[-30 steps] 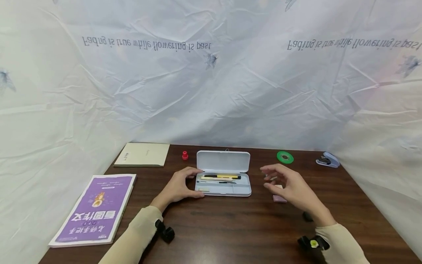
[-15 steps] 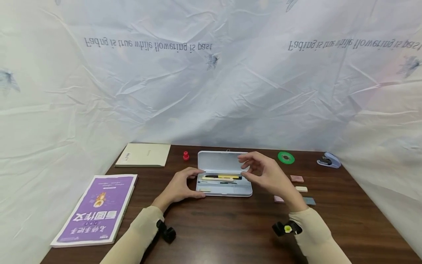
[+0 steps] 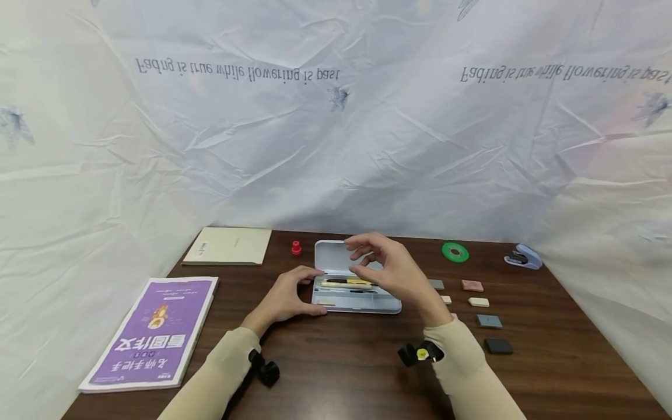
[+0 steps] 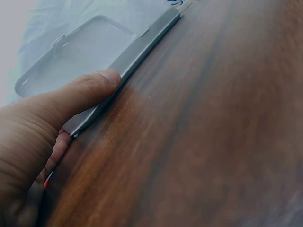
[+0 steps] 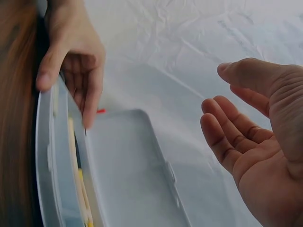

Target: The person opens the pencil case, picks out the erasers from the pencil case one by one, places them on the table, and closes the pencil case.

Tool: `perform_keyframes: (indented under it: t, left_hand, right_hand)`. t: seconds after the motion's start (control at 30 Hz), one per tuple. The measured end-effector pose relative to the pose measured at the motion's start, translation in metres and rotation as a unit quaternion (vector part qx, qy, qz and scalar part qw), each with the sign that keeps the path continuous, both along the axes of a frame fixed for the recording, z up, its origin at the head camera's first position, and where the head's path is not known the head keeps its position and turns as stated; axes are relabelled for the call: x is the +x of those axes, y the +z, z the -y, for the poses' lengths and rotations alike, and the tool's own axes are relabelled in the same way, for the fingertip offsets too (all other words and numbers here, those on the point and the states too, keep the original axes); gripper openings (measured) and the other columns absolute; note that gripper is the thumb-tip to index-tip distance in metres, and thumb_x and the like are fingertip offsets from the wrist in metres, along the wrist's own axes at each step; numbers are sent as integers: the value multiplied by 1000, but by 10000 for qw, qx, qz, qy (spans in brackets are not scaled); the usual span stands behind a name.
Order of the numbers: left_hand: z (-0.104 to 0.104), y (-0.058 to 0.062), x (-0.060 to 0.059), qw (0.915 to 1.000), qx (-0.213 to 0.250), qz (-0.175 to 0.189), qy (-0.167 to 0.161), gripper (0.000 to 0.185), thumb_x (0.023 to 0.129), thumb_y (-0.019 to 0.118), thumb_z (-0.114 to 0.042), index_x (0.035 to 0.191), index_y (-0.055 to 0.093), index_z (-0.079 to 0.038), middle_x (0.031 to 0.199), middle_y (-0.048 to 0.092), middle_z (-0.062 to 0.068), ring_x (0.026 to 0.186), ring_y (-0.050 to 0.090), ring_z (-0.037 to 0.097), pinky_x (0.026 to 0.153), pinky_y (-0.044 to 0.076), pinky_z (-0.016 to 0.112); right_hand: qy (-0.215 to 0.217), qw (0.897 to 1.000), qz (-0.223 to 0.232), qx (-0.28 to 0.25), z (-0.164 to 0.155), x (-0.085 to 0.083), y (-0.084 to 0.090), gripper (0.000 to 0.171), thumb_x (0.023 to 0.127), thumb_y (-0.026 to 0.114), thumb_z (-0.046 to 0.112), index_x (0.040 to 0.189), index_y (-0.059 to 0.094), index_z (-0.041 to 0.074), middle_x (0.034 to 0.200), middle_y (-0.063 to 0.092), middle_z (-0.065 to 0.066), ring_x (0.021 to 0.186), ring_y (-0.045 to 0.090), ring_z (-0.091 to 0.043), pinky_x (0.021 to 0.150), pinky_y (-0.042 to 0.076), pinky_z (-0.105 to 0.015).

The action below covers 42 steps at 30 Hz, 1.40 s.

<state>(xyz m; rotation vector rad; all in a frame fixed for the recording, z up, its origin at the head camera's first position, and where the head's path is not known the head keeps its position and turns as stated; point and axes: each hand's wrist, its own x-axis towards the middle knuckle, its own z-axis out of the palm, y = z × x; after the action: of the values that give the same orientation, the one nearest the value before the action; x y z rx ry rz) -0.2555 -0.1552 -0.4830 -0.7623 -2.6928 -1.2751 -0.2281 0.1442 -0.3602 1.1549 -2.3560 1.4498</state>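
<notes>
A pale blue-grey pencil case point(image 3: 385, 303) lies with its lid point(image 3: 326, 255) raised, in the middle of the table. Inside it are a yellow and black pen point(image 3: 340, 280), a cream pen point(image 3: 336, 285) and a thin clear one. My left hand point(image 3: 280, 296) holds the case's left end, thumb point(image 4: 97, 87) on the front edge and fingers at the back. Above the right part of the case hangs my right hand point(image 3: 391, 268), fingers loosely bent. Its palm point(image 5: 265, 165) holds nothing in the right wrist view. It hides part of the lid and some pen ends.
Right of the case lie several eraser-like blocks: pink point(image 3: 472, 286), white point(image 3: 479, 302), blue-grey point(image 3: 489, 321) and black point(image 3: 499, 346). Behind them are a green tape roll point(image 3: 455, 252) and a stapler point(image 3: 524, 256). A purple book point(image 3: 152, 332), cream notebook point(image 3: 228, 246) and red piece point(image 3: 296, 248) stand left.
My right hand has moved left from over the blocks to above the pencil case, uncovering several blocks. The left hand has stayed on the case.
</notes>
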Motion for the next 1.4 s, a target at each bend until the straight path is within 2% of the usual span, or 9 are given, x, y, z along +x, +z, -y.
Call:
perform_keyframes:
  t: [0.2,0.33,0.57,0.77,0.93,1.17,1.4]
  left_hand:
    - [1,-2,0,10000,-23,-25,-22,82,76,106,-45,147,72,-20,145,70,-3,128,68,20,113,58,46]
    - [0,-2,0,10000,-36,-29,-17,82,75,106,-44,147,72,-21,144,70,-3,128,68,20,112,58,46]
    - [0,-1,0,10000,-29,-57,-41,83,75,106,-43,147,72,-19,144,70,-2,129,68,22,112,58,46]
    - [1,-3,-1,9999,-2,-79,-108,83,75,106,-43,147,71,-21,146,69,-4,132,67,20,114,58,44]
    - [2,-4,-2,9999,38,-104,-115,81,76,106,-41,148,72,-22,145,69,-4,131,67,20,113,58,45]
    - [2,-3,-1,9999,5,-83,-109,80,79,104,-44,148,71,-23,146,69,-4,131,67,20,113,58,46]
    - [2,-3,-2,9999,-20,-47,-108,81,78,105,-41,149,71,-22,147,69,-3,132,66,20,114,57,45]
  right_hand:
    - [132,9998,122,119,16,-5,-5,45,102,82,7,145,69,12,137,72,-6,116,73,-26,97,65,-44]
    - [56,9987,182,465,23,-12,-20,42,101,83,7,142,72,12,127,75,-4,113,75,-25,95,65,-45]
    - [315,9935,355,1031,35,-19,-48,34,100,82,2,133,74,2,119,76,-19,105,76,-25,92,67,-43]
    - [518,9876,395,1426,42,-20,-61,27,99,80,-2,126,76,-2,118,78,-16,105,77,-26,94,67,-46]
    - [538,9804,464,1839,48,-18,-64,31,100,79,-2,131,76,1,122,78,-12,111,76,-26,95,66,-41]
    - [660,9705,147,2316,54,-14,-67,35,103,74,-3,137,73,3,128,77,-10,113,76,-23,94,65,-31]
    - [690,9602,-274,2692,56,-15,-68,29,108,71,5,136,78,11,128,76,-3,107,72,-15,94,62,-30]
